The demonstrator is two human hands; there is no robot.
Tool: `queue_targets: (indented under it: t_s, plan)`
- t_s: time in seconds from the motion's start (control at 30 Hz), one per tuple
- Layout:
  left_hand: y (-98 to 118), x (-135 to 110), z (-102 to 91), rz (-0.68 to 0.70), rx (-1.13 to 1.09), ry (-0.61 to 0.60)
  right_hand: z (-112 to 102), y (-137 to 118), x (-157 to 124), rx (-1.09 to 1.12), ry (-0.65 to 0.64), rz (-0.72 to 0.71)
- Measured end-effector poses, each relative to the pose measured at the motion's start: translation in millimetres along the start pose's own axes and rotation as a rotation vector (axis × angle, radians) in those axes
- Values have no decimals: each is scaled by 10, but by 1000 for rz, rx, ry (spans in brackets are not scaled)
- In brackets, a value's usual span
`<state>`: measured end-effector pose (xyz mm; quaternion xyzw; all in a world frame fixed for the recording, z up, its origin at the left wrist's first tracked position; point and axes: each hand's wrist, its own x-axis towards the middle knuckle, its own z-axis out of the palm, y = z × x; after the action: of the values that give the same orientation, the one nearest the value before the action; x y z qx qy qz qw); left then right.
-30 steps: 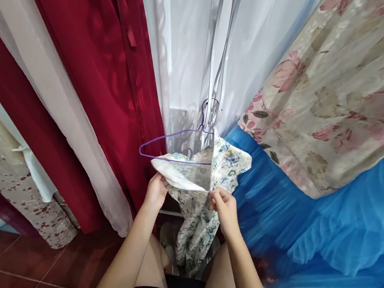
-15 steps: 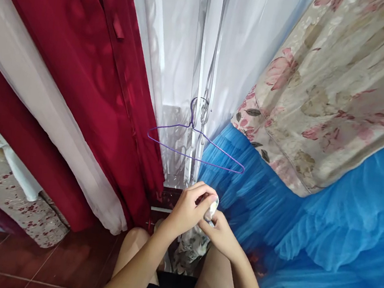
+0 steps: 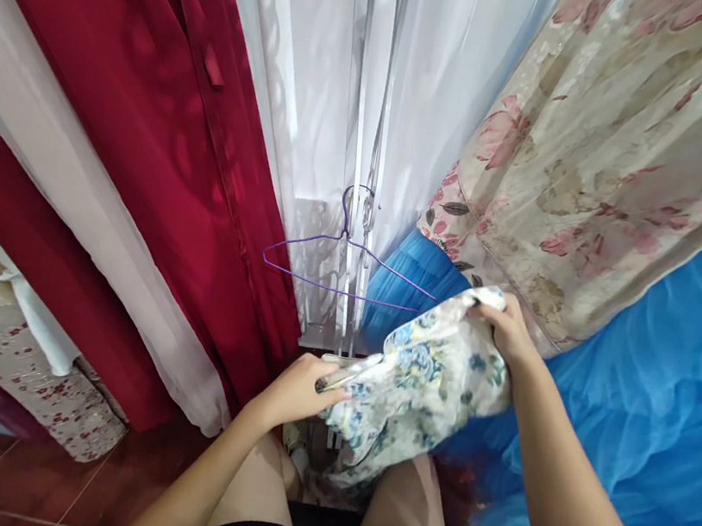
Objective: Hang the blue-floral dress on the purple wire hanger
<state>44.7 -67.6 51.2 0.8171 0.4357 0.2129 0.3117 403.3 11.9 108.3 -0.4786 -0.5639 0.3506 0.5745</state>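
A white cloth with a blue flower print (image 3: 426,378) is stretched between both hands, just below a bare purple wire hanger (image 3: 350,267). My left hand (image 3: 297,390) grips the cloth's lower left edge, fingers closed on it. My right hand (image 3: 508,329) is raised to the right and pinches the cloth's upper corner. The hanger hangs from thin white straps in front of sheer white fabric (image 3: 362,90). The rest of the cloth droops down between my knees.
Hanging garments crowd round: a dark red dress (image 3: 165,141) at left, a beige dress with pink flowers (image 3: 619,161) at upper right, blue tulle (image 3: 644,409) at right. A beige speckled fabric (image 3: 47,377) hangs low left over a reddish tiled floor (image 3: 63,493).
The cloth came off the hanger, was bunched between both hands, and is now spread out again. My right hand has moved up and right; my left stays low.
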Motion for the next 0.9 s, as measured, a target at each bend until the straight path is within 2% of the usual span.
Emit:
queue_targets:
  t_s: [0.07, 0.13, 0.2, 0.27, 0.37, 0.47, 0.57, 0.63, 0.73, 0.8, 0.9]
  plan:
    - [69, 23, -165, 75, 48, 152, 137, 6, 339, 53, -58, 21]
    - [125, 37, -324, 130, 93, 284, 396, -44, 551, 127, -216, 141]
    - [98, 32, -488, 139, 150, 387, 671, -134, 625, 180, -385, 237]
    - [-48, 9, -674, 106, 223, 449, 859, -225, 603, 199, -472, 228]
    - [-446, -38, -991, 23, 320, 459, 914, -315, 525, 188, -454, 156]
    - [-857, -33, -1287, -52, 376, 379, 825, -363, 484, 144, -478, 170]
    - [-1073, 97, -1527, -98, 424, 287, 768, -417, 471, 91, -521, 186]
    - [-1082, 250, -1665, -126, 464, 325, 767, -456, 458, 77, -516, 187]
    - [-946, 507, -1814, -98, 448, 516, 778, -500, 424, 103, -495, 169]
    - [-803, 650, -1835, 3, 281, 597, 770, -507, 391, 123, -490, 188]
    - [-596, 774, -1747, 139, -32, 613, 721, -449, 311, 148, -460, 257]
